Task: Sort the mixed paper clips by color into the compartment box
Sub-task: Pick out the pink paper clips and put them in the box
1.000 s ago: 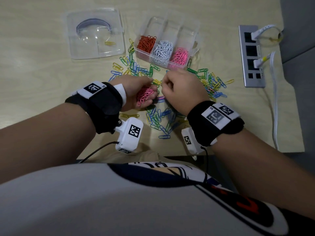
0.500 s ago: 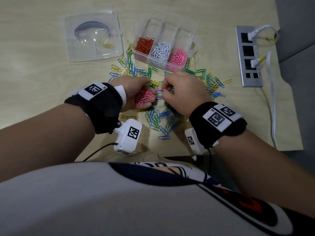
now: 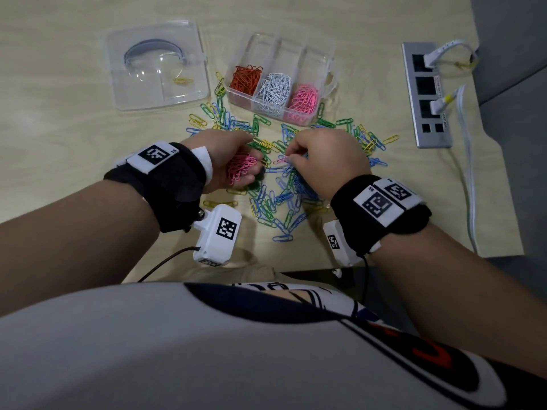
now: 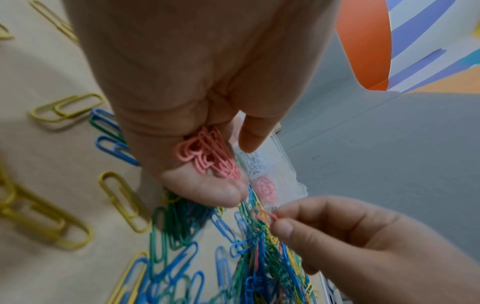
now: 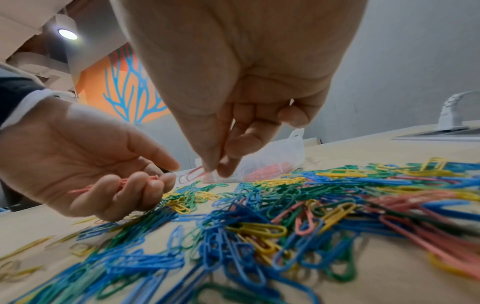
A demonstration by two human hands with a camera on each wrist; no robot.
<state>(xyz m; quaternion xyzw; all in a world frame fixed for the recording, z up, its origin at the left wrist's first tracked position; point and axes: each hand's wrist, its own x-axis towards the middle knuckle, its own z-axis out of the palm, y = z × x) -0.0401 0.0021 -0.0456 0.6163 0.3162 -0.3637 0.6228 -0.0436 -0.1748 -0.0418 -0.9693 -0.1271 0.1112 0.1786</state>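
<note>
Wooden table [image 3: 59,173]: left hand [image 3: 225,161] cups pink clips [image 4: 207,152]; only wrist views show right hand [image 5: 233,92] pinching one pink clip [image 5: 193,172] beside compartment box [image 3: 325,72].

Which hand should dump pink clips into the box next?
Left. The left hand already cups a bunch of pink clips, while the right hand pinches just one pink clip. The box lies just ahead.

Black fabric wristbands [image 3: 165,184] carry white square-coded tags; white boxy wrist cameras [image 3: 217,235] trail black cables; grey printed shirt [image 3: 207,350].
</note>
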